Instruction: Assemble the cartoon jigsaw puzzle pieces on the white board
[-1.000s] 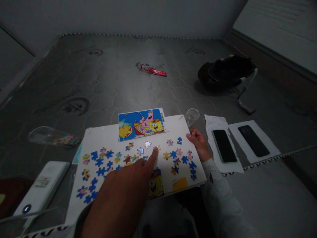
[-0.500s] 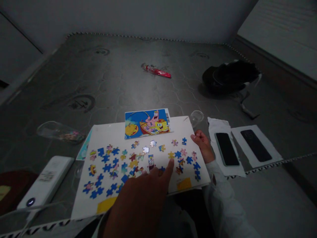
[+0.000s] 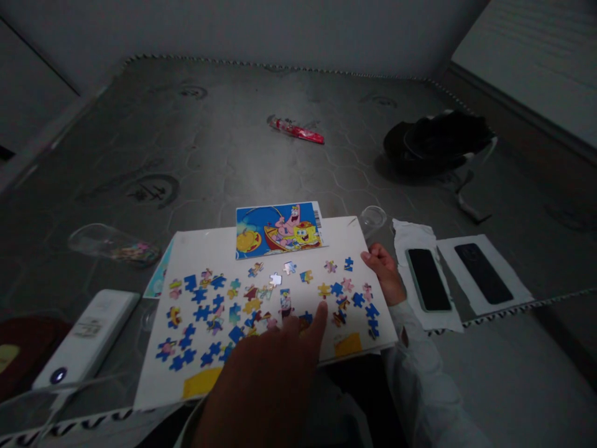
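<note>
My left hand reaches over the white board from the bottom of the view. Its index finger is stretched out, the tip just below a yellow puzzle piece; whether it touches the piece I cannot tell. The other fingers are bent, partly hidden behind the hand's back. My right hand grips the board's right edge, thumb on top. Many loose puzzle pieces, such as a blue one, lie spread across the board. A cartoon picture card rests at its top edge.
On the right are a green-edged phone and a dark phone on white paper. A black bag and a red packet lie farther back. At left are a clear plastic cup and a white power bank.
The view has shifted very slightly. Both hands keep their places on the board, and no puzzle piece has visibly moved.
</note>
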Available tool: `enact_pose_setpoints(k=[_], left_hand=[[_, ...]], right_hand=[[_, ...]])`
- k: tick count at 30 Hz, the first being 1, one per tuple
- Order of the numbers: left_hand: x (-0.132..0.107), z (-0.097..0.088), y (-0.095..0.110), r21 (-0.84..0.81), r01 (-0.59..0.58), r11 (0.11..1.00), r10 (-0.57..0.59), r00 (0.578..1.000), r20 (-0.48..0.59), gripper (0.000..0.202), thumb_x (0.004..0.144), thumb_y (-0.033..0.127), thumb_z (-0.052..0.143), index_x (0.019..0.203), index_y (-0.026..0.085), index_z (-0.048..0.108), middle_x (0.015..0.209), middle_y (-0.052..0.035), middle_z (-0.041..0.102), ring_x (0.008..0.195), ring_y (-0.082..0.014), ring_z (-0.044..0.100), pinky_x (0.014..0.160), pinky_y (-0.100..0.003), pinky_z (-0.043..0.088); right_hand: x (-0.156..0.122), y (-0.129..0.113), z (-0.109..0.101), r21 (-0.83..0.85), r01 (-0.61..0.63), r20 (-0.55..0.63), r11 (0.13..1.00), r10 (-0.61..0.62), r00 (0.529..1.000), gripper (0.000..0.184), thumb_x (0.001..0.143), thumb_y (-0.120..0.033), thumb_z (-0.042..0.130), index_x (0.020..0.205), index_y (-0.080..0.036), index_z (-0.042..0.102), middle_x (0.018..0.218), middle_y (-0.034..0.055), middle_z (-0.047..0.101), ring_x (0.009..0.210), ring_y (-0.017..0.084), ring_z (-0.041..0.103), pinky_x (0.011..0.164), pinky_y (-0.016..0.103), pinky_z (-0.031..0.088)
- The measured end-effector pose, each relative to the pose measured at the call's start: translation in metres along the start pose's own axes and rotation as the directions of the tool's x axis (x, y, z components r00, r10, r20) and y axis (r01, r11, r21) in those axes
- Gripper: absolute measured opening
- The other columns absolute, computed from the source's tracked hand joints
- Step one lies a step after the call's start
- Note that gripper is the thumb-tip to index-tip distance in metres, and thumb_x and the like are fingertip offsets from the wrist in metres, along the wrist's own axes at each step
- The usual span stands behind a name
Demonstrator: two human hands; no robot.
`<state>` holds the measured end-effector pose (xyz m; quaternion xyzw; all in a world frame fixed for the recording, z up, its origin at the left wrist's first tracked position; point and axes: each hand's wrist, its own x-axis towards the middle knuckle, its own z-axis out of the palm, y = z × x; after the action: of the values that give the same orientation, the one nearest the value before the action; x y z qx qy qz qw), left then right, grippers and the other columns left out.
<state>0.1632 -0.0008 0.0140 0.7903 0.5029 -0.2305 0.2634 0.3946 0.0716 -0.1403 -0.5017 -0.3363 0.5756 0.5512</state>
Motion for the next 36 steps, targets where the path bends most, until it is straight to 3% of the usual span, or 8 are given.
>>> enact_pose_setpoints(k=[3,9,12,17,22,24,36], left_hand=[[0.000,0.003,0.002,0.009,-0.014,1.000,0.014,1.000,0.000,0.084,0.084,-0.001,0.043,0.157,0.034,0.021,0.138,-0.0159,0.060,0.114,-0.0305,0.066,0.083,-0.045,0.061],[0.002,-0.002,0.010,0.015,-0.006,1.000,0.005,1.000,0.023,0.076,0.088,0.004,0.045,0.154,0.039,0.029,0.130,-0.0139,0.066,0.096,-0.0289,0.073,0.074,-0.045,0.062],[0.004,-0.001,0.012,0.028,-0.016,0.999,0.015,0.999,0.042,0.078,0.088,0.006,0.047,0.156,0.038,0.024,0.129,-0.0160,0.065,0.092,-0.0297,0.073,0.070,-0.045,0.063],[0.007,0.009,0.012,0.014,-0.063,0.998,0.064,0.998,-0.013,0.080,0.087,0.008,0.050,0.156,0.039,0.023,0.123,-0.0142,0.068,0.103,-0.0333,0.070,0.070,-0.045,0.063],[0.011,0.016,0.011,0.044,-0.042,0.998,0.044,0.999,-0.029,0.078,0.087,0.010,0.051,0.155,0.039,0.027,0.123,-0.0148,0.068,0.087,-0.0316,0.074,0.062,-0.046,0.063],[0.011,0.017,0.012,0.059,-0.040,0.997,0.043,0.998,-0.054,0.077,0.087,0.010,0.050,0.154,0.040,0.030,0.121,-0.0146,0.069,0.089,-0.0322,0.074,0.063,-0.045,0.063],[0.011,0.002,0.020,0.054,-0.050,0.997,0.048,0.998,0.044,0.077,0.089,0.006,0.045,0.156,0.038,0.025,0.114,-0.0133,0.069,0.086,-0.0295,0.074,0.067,-0.044,0.063]], right_hand=[[0.001,0.002,0.001,0.015,0.013,0.003,1.000,-0.013,1.000,0.016,0.094,-0.031,0.063,0.098,-0.016,0.062,0.078,-0.0035,0.060,0.057,0.007,0.053,0.050,0.021,0.047],[0.001,0.002,0.003,0.037,0.025,0.003,0.999,-0.025,1.000,0.014,0.093,-0.029,0.064,0.095,-0.015,0.061,0.076,-0.0044,0.058,0.057,0.007,0.053,0.051,0.021,0.047],[0.000,0.001,0.004,0.038,0.019,0.004,0.999,-0.019,1.000,0.013,0.093,-0.028,0.064,0.094,-0.015,0.061,0.075,-0.0049,0.058,0.056,0.006,0.052,0.050,0.020,0.046],[-0.001,0.001,0.005,0.049,0.022,0.006,0.999,-0.023,1.000,0.013,0.092,-0.028,0.065,0.092,-0.015,0.061,0.073,-0.0056,0.056,0.055,0.006,0.051,0.049,0.020,0.045],[-0.001,0.002,0.006,0.059,0.027,0.012,0.998,-0.028,1.000,0.013,0.092,-0.028,0.065,0.091,-0.015,0.061,0.072,-0.0057,0.056,0.055,0.006,0.051,0.049,0.020,0.045],[-0.001,0.002,0.006,0.062,0.033,0.014,0.998,-0.034,0.999,0.013,0.092,-0.027,0.065,0.090,-0.015,0.061,0.072,-0.0058,0.056,0.055,0.006,0.051,0.049,0.019,0.045],[-0.001,0.001,0.005,0.072,0.037,0.023,0.997,-0.039,0.999,0.012,0.092,-0.027,0.065,0.091,-0.015,0.061,0.073,-0.0054,0.057,0.056,0.006,0.051,0.049,0.020,0.045]])
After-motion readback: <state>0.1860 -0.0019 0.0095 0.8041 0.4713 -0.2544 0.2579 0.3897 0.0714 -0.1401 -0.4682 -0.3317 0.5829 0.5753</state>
